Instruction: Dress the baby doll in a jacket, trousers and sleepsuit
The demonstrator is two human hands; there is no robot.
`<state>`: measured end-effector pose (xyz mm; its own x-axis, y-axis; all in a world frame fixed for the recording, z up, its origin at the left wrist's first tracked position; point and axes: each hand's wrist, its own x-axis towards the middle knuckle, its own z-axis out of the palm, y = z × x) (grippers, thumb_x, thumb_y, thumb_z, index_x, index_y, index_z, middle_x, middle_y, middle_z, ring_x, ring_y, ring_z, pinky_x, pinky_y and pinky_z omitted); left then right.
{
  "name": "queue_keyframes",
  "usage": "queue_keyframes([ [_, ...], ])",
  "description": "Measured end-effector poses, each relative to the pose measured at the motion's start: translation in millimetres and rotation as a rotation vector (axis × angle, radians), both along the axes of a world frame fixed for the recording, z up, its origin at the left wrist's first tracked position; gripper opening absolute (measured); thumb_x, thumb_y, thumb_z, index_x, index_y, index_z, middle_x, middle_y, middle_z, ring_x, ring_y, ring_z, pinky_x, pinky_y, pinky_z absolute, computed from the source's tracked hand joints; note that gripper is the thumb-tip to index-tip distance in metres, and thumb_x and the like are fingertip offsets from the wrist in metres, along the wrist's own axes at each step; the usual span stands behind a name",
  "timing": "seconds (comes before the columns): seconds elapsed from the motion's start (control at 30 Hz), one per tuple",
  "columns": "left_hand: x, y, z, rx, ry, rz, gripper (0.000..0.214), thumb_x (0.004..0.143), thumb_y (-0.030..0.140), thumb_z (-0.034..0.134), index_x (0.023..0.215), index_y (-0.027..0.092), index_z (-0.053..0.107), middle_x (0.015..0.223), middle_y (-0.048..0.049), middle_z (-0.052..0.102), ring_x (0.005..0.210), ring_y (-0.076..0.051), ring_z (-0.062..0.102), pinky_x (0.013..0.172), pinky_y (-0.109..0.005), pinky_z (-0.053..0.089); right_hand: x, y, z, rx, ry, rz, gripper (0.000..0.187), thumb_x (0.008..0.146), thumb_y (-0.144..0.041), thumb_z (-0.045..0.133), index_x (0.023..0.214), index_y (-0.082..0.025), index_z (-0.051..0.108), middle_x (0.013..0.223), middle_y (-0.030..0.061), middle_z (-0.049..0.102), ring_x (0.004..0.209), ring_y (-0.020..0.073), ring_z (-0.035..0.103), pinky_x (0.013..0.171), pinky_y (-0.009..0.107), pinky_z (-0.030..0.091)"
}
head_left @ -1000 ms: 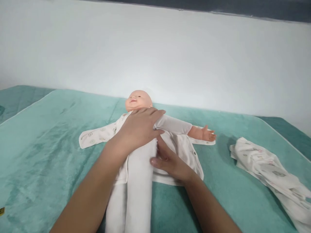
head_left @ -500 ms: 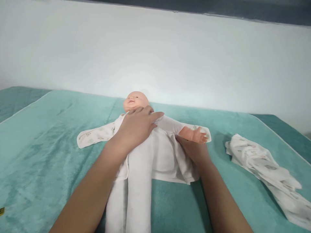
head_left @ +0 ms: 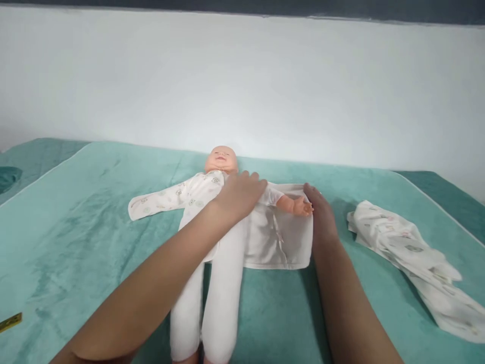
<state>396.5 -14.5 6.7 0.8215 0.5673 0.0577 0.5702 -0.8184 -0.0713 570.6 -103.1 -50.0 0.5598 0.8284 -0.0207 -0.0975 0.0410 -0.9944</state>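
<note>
A baby doll (head_left: 221, 161) lies on its back with its head toward the wall. White trousers (head_left: 225, 288) cover its legs. A printed baby shirt (head_left: 199, 197) covers the doll's left-side arm and chest; its other half is spread flat under the bare-handed arm (head_left: 293, 205), plain inside up. My left hand (head_left: 242, 194) rests over the doll's chest and shoulder on that side, fingers laid out. My right hand (head_left: 320, 210) grips the shirt's outer edge at the right, its thumb side near the upper corner; some fingers are hidden behind the cloth.
A bunched printed white garment (head_left: 409, 263) lies to the right on the green blanket (head_left: 76, 263). Behind the blanket stands a white wall (head_left: 242, 81). A small yellow and black strip (head_left: 10, 322) lies at the lower left edge.
My right hand has moved from beneath the doll's arm to the shirt's outer edge, and the shirt half is spread wider. My left hand has shifted right, uncovering the printed chest.
</note>
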Motion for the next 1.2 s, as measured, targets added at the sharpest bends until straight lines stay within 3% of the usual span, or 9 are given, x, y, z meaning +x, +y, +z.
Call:
queue_keyframes([
  [0.13, 23.4, -5.8, -2.4, -0.045, 0.009, -0.138, 0.029, 0.089, 0.012, 0.052, 0.117, 0.015, 0.056, 0.111, -0.0125, 0.065, 0.101, -0.026, 0.061, 0.082, -0.038, 0.042, -3.1, 2.3, 8.5, 0.045, 0.222, -0.042, 0.032, 0.074, -0.046, 0.075, 0.072, -0.024, 0.052, 0.064, -0.0069, 0.054, 0.056, 0.0117, 0.053, 0.054, 0.024, 0.043],
  [0.23, 24.5, -6.5, 0.8, 0.05, 0.004, -0.077, 0.033, 0.086, 0.004, 0.049, 0.116, 0.016, 0.057, 0.109, -0.0128, 0.065, 0.1, -0.026, 0.061, 0.08, -0.038, 0.041, 1.2, -0.2, 13.4, 0.078, 0.224, -0.068, 0.034, 0.074, -0.043, 0.077, 0.069, -0.023, 0.049, 0.06, -0.0083, 0.048, 0.051, 0.0093, 0.046, 0.05, 0.023, 0.038],
  [0.43, 27.7, -3.1, 10.7, 0.119, 0.217, 0.117, 0.034, 0.079, 0.014, 0.067, 0.112, 0.017, 0.065, 0.112, -0.0152, 0.065, 0.105, -0.031, 0.056, 0.092, -0.046, 0.036, 3.5, -4.3, 12.1, 0.229, 0.405, 0.048, 0.032, 0.079, -0.043, 0.075, 0.075, -0.024, 0.049, 0.066, -0.0075, 0.051, 0.057, 0.0106, 0.05, 0.057, 0.024, 0.045],
  [0.63, 49.4, 5.1, -9.7, 0.074, 0.159, 0.234, 0.033, 0.083, 0.017, 0.062, 0.116, 0.014, 0.065, 0.116, -0.0182, 0.063, 0.111, -0.033, 0.052, 0.098, -0.049, 0.033, -13.1, -9.0, 16.5, 0.314, 0.354, 0.225, 0.023, 0.087, -0.038, 0.07, 0.079, -0.024, 0.054, 0.07, -0.0059, 0.055, 0.06, 0.0111, 0.054, 0.062, 0.025, 0.049],
  [0.7, 47.9, 9.5, -15.6, -0.019, 0.023, 0.226, 0.037, 0.081, 0.022, 0.064, 0.117, 0.011, 0.064, 0.119, -0.0195, 0.06, 0.111, -0.032, 0.053, 0.095, -0.045, 0.037, -17.7, -9.1, 18.0, 0.267, 0.311, 0.286, 0.017, 0.085, -0.039, 0.071, 0.091, -0.027, 0.061, 0.079, -0.0034, 0.064, 0.07, 0.0158, 0.062, 0.068, 0.03, 0.053],
  [0.77, 40.8, 15.7, -17.1, -0.163, -0.132, 0.194, 0.041, 0.077, 0.03, 0.069, 0.113, 0.012, 0.063, 0.116, -0.0182, 0.06, 0.108, -0.032, 0.054, 0.088, -0.041, 0.041, -23.4, -7.9, 18.2, 0.23, 0.262, 0.387, 0.029, 0.08, -0.037, 0.075, 0.106, -0.03, 0.064, 0.093, -0.0008, 0.07, 0.084, 0.0209, 0.067, 0.074, 0.034, 0.054],
  [0.9, 18.2, 29.3, -6.1, -0.511, -0.541, 0.144, 0.007, 0.074, 0.018, 0.063, 0.081, 0.017, 0.064, 0.086, -0.0092, 0.064, 0.077, -0.022, 0.057, 0.069, -0.033, 0.041, -42.2, -4.9, 15.8, 0.251, 0.188, 0.595, 0.047, 0.077, -0.031, 0.078, 0.122, -0.031, 0.063, 0.124, 0.0018, 0.068, 0.113, 0.0249, 0.063, 0.094, 0.039, 0.051],
  [1.03, -4.4, 30.6, 12.7, -0.889, -0.922, 0.333, 0.011, 0.072, 0.017, 0.061, 0.062, 0.018, 0.057, 0.064, -0.0028, 0.06, 0.061, -0.016, 0.051, 0.058, -0.03, 0.037, -61.4, -5.3, 12.7, 0.272, 0.189, 0.791, 0.054, 0.081, -0.028, 0.076, 0.131, -0.03, 0.059, 0.139, 0.0035, 0.06, 0.127, 0.0263, 0.055, 0.105, 0.042, 0.045],
  [1.2, -20.7, 17.4, 27.4, -1.127, -1.146, 0.475, 0.019, 0.081, 0.037, 0.064, 0.075, 0.019, 0.06, 0.074, -0.0055, 0.062, 0.067, -0.019, 0.058, 0.061, -0.03, 0.045, -70.3, -8.4, 6.8, 0.239, 0.155, 0.891, 0.063, 0.081, -0.03, 0.077, 0.139, -0.036, 0.053, 0.149, 0.0009, 0.052, 0.136, 0.0261, 0.047, 0.111, 0.046, 0.041],
])
